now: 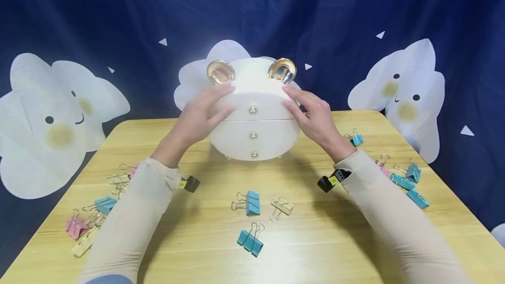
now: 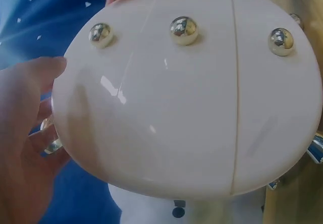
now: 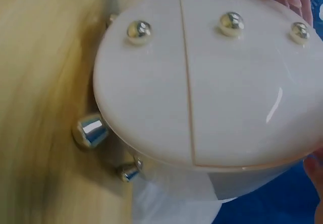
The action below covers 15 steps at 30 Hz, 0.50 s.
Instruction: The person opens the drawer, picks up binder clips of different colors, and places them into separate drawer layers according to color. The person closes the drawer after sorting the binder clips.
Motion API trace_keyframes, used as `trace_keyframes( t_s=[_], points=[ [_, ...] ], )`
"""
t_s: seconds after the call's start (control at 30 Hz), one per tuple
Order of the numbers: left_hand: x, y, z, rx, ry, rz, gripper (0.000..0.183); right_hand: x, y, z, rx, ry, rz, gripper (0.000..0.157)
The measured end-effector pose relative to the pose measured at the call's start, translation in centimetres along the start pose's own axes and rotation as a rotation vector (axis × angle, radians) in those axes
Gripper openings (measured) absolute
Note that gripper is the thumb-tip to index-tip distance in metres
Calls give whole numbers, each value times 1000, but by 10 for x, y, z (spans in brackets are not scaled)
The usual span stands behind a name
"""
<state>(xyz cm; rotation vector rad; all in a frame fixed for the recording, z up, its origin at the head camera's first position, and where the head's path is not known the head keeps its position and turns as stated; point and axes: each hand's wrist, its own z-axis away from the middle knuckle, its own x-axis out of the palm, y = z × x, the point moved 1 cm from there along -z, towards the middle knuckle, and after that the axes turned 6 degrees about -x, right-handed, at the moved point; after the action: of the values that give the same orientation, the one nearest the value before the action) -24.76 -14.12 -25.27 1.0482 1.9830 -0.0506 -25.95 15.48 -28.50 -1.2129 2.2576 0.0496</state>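
A glossy white rounded box [image 1: 254, 95] stands at the far middle of the table, with two gold ear-like discs, gold knobs down its front and small gold feet. A seam runs across it, and no gap shows there. My left hand [image 1: 201, 115] lies along its upper left side, the fingers fairly straight and the thumb on the front. On the upper right side, my right hand [image 1: 311, 111] rests in the same way, fingertips near the right gold disc [image 1: 282, 71]. In the left wrist view, the left fingers [image 2: 50, 72] touch the box's edge.
Nearest me lie two blue binder clips [image 1: 252, 203] and a cream clip [image 1: 281, 205]. Pink, cream and blue clips [image 1: 76, 227] are heaped at the left. Several blue clips and a pink one [image 1: 402, 182] lie at the right edge. A dark blue curtain [image 1: 252, 8] hangs behind.
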Motion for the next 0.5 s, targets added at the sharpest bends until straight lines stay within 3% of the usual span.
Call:
trace_keyframes(
  t_s=[0.23, 0.33, 0.5],
  points=[
    [4, 23, 5, 193, 163, -80, 32, -6, -2, -21, -170, 58, 50, 25],
    [11, 31, 6, 231, 161, -109, 30, -8, -2, -33, -200, 74, 54, 23],
    [21, 36, 5, 309, 91, -179, 32, -11, 1, -52, -276, 89, 105, 22]
  ],
)
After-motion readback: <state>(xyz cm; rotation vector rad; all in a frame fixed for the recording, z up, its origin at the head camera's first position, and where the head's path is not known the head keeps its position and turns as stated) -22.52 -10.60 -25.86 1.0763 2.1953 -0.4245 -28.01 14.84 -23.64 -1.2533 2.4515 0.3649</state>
